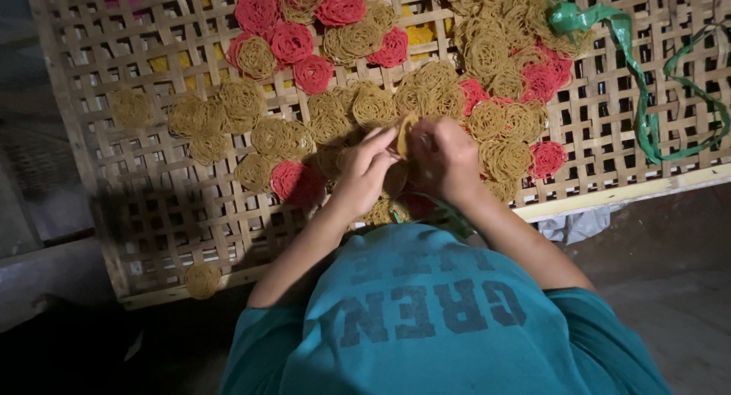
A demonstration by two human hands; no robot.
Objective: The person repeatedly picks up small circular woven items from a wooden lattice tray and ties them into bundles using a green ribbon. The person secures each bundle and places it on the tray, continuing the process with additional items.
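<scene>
Both the left hand (364, 170) and right hand (445, 160) pinch one yellow noodle disc (406, 133), lifted upright above the bamboo tray (152, 212), seemingly for peeling apart.

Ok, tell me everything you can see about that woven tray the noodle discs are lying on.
The woven bamboo tray is a large flat rectangular lattice of pale split strips with open square gaps, edged by a wooden frame. It rests tilted in view on a dark floor. Tan and red coiled noodle discs cover its middle and top; a green plastic strip trails across its right side.
</scene>
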